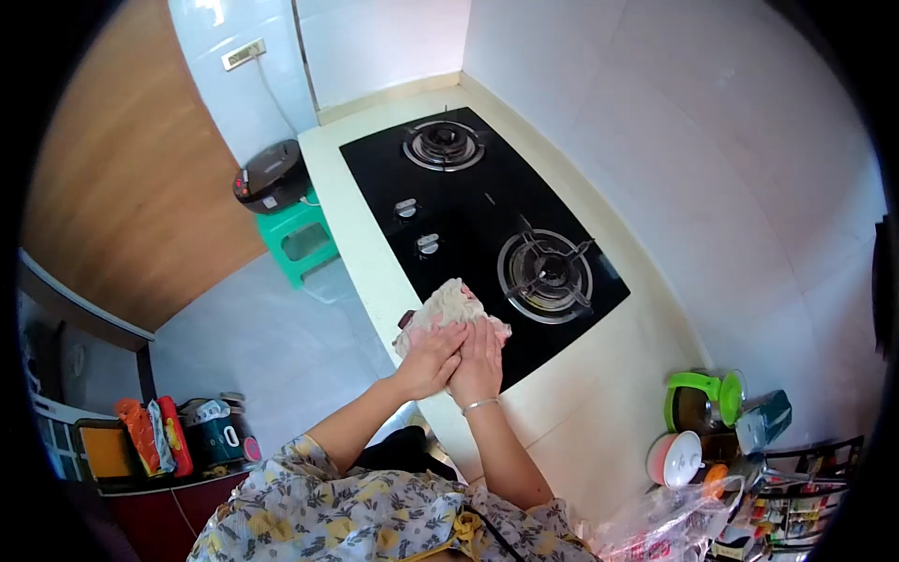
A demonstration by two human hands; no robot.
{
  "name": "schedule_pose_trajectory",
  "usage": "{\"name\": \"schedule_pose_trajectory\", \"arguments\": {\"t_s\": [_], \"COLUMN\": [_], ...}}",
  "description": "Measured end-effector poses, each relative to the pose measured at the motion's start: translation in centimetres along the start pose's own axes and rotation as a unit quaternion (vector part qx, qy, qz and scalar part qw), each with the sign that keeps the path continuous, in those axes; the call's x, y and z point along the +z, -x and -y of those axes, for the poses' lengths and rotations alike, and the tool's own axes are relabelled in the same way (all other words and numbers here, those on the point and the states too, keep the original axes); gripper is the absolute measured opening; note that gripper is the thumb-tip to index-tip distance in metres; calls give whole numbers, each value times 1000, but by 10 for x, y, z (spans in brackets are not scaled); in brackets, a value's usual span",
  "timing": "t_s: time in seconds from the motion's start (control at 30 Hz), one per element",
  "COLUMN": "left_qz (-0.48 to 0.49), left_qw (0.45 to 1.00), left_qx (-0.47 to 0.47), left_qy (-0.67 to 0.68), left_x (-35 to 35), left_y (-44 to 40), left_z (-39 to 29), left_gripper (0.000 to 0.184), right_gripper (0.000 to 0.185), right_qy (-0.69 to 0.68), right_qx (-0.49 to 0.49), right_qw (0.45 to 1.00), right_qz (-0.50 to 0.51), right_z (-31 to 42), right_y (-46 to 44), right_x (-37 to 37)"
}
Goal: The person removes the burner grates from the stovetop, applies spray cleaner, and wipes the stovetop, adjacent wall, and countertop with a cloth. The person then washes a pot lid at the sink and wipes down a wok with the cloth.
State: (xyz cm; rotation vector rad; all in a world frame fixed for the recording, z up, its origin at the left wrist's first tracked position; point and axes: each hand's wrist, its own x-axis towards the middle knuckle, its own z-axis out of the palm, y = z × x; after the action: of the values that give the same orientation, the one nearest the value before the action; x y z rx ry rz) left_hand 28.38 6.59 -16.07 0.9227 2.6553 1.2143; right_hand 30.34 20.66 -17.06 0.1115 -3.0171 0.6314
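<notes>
A crumpled pale cloth (448,309) with pinkish patches lies over the front edge of the black gas stove (478,201) and the cream counter rim. My left hand (431,361) rests on it, its fingers stretched out and meeting my right hand. Beside it, my right hand (479,358) lies flat on the cloth with straight fingers, a bracelet on its wrist. Both palms face down; neither visibly grips the cloth. Just ahead are two control knobs (428,244) and the nearer burner (551,272).
A second burner (444,145) sits at the far end. On the left, a dark appliance (272,176) stands on a green stool (298,239). At the right are a green-handled jug (693,403), a bowl (676,459), a plastic bag (665,529) and a rack (796,496).
</notes>
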Motion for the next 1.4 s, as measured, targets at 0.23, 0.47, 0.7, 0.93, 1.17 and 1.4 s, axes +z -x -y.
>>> {"name": "schedule_pose_trajectory", "arguments": {"t_s": [0.23,0.47,0.7,0.93,1.17,1.4], "left_qz": [-18,33,150,138,143,231], "left_qw": [993,989,986,984,983,973], "left_qx": [46,81,46,111,34,-11], "left_qy": [-108,-118,52,-34,-110,9], "left_x": [-11,-38,-70,-56,-47,-72], "left_y": [-13,-62,-139,-178,-234,-324], "left_z": [1,37,76,97,110,124], "left_gripper": [50,49,56,62,62,62], "right_gripper": [56,58,70,46,70,73], "right_qy": [0,2,50,315,307,286], "right_qx": [-8,57,158,95,119,175], "right_qw": [997,993,982,897,906,942], "right_qz": [-72,-100,-94,-295,-267,-3], "right_z": [6,24,52,28,18,-4], "right_y": [1,-46,-119,-178,-240,-297], "right_x": [1,13,22,58,69,7]}}
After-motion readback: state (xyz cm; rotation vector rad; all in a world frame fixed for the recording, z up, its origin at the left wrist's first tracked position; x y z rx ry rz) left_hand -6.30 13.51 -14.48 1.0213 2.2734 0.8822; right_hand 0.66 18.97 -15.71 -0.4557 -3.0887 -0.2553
